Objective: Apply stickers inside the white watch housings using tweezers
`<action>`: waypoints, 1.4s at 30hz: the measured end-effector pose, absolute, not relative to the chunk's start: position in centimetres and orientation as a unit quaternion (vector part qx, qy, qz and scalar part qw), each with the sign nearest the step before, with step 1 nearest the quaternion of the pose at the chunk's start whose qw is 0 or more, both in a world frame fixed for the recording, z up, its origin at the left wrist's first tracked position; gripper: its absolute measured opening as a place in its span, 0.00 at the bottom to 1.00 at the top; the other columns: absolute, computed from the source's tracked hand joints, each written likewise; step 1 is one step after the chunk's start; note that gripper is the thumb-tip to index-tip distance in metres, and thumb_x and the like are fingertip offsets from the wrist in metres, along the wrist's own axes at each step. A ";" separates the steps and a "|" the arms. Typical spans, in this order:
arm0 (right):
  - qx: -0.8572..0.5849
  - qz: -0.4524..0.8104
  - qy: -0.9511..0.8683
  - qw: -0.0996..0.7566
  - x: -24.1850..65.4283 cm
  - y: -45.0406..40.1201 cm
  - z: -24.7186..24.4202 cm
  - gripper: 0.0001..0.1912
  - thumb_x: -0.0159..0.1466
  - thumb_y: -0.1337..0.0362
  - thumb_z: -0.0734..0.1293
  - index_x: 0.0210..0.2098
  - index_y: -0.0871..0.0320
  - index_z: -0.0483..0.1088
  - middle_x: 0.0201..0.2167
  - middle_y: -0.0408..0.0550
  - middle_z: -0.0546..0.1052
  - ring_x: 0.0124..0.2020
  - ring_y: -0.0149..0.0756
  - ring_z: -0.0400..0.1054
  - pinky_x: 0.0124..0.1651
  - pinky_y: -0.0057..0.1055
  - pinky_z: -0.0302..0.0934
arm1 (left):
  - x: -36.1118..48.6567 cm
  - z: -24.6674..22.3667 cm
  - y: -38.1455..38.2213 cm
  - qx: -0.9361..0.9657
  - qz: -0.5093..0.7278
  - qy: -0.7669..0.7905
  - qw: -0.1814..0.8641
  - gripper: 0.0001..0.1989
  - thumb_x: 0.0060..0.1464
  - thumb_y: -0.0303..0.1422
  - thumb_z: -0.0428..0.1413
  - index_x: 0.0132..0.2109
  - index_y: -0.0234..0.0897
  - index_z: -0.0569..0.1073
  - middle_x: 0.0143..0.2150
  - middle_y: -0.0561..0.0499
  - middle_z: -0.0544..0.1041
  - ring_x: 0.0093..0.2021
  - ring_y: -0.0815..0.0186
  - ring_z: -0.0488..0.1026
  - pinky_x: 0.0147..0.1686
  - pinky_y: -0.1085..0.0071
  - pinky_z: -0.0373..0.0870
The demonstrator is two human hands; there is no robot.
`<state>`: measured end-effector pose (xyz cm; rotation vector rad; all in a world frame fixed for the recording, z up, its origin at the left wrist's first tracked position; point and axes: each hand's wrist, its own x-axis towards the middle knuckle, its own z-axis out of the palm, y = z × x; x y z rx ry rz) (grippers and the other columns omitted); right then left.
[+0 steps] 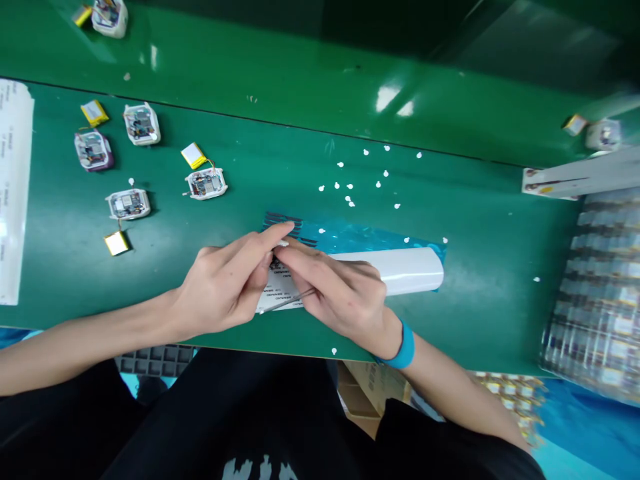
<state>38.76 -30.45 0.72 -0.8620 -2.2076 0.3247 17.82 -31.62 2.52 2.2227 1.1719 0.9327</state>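
Half-hidden electronic part [275, 261] is over the printed sheet [278, 283], pinched by the left hand [225, 280] with the right hand [345, 293] up against it, and that thin metal tool [287, 303] gripped in the right could scratch it if fingers slip.

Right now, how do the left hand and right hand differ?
The right hand holds metal tweezers; the left hand shows no tool. A blue wristband sits behind the right hand; the left hand has none. Both meet at a small part, mostly hidden.
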 end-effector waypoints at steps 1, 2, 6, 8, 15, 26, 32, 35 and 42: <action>-0.335 0.139 -0.856 0.369 38.8 -30.4 0.7 0.22 0.67 0.81 0.65 0.55 0.56 0.74 0.53 0.47 0.84 0.44 0.33 0.84 0.48 0.24 0.80 | 17.8 2.5 -31.6 0.814 0.336 0.422 0.213 0.22 0.67 0.20 0.46 0.65 0.33 0.70 0.31 0.53 0.77 0.30 0.70 0.77 0.31 0.79 0.73; -0.330 0.147 -0.855 0.372 38.9 -30.4 0.7 0.21 0.67 0.81 0.65 0.54 0.57 0.75 0.53 0.48 0.84 0.45 0.34 0.84 0.49 0.24 0.80 | 17.8 2.5 -31.6 0.813 0.336 0.425 0.215 0.22 0.68 0.20 0.46 0.65 0.33 0.70 0.31 0.53 0.78 0.31 0.70 0.78 0.31 0.79 0.74; -0.296 0.135 -0.865 0.383 39.2 -30.1 0.9 0.15 0.68 0.79 0.66 0.50 0.60 0.77 0.51 0.53 0.84 0.49 0.38 0.83 0.50 0.26 0.80 | 17.8 2.9 -31.5 0.755 0.343 0.458 0.320 0.17 0.71 0.26 0.49 0.62 0.34 0.73 0.36 0.50 0.82 0.28 0.70 0.76 0.30 0.76 0.73; -0.319 0.143 -0.856 0.381 39.3 -30.0 1.3 0.16 0.68 0.78 0.69 0.52 0.57 0.77 0.51 0.48 0.85 0.46 0.35 0.83 0.49 0.25 0.80 | 17.8 3.3 -31.4 0.727 0.349 0.465 0.365 0.15 0.73 0.29 0.49 0.61 0.35 0.74 0.36 0.49 0.82 0.25 0.71 0.74 0.27 0.75 0.70; -0.364 0.185 -0.830 0.380 39.0 -29.7 1.9 0.12 0.69 0.76 0.71 0.48 0.54 0.77 0.43 0.38 0.87 0.37 0.27 0.83 0.43 0.18 0.76 | 18.0 3.5 -31.0 0.710 0.349 0.482 0.376 0.07 0.70 0.32 0.55 0.49 0.37 0.76 0.26 0.57 0.76 0.18 0.74 0.63 0.19 0.74 0.61; -0.311 0.035 -0.888 0.337 40.1 -29.7 1.4 0.19 0.72 0.74 0.67 0.60 0.56 0.74 0.51 0.45 0.85 0.41 0.33 0.83 0.43 0.27 0.78 | 17.7 4.0 -30.3 0.554 0.311 0.435 0.639 0.04 0.69 0.34 0.55 0.45 0.39 0.73 0.22 0.59 0.69 0.15 0.73 0.64 0.13 0.76 0.59; -0.413 -0.015 -0.857 0.309 40.3 -28.5 1.7 0.26 0.70 0.79 0.63 0.64 0.56 0.70 0.55 0.48 0.83 0.41 0.34 0.83 0.24 0.25 0.69 | 17.6 3.7 -30.5 0.541 0.315 0.440 0.644 0.05 0.67 0.30 0.54 0.49 0.37 0.71 0.23 0.58 0.69 0.15 0.72 0.65 0.14 0.76 0.62; -0.368 -0.010 -0.881 0.297 40.6 -28.3 2.0 0.26 0.71 0.75 0.65 0.65 0.51 0.69 0.58 0.46 0.81 0.43 0.35 0.83 0.25 0.25 0.70 | 17.7 3.6 -30.5 0.526 0.325 0.438 0.653 0.06 0.67 0.28 0.53 0.50 0.39 0.67 0.23 0.59 0.68 0.15 0.71 0.65 0.14 0.75 0.62; -0.267 0.024 -0.930 0.251 41.3 -28.7 3.2 0.18 0.74 0.74 0.61 0.60 0.63 0.72 0.57 0.56 0.81 0.45 0.38 0.83 0.39 0.31 0.79 | 17.6 3.4 -30.6 0.536 0.320 0.430 0.652 0.06 0.67 0.27 0.51 0.49 0.41 0.64 0.20 0.61 0.65 0.15 0.70 0.63 0.15 0.73 0.60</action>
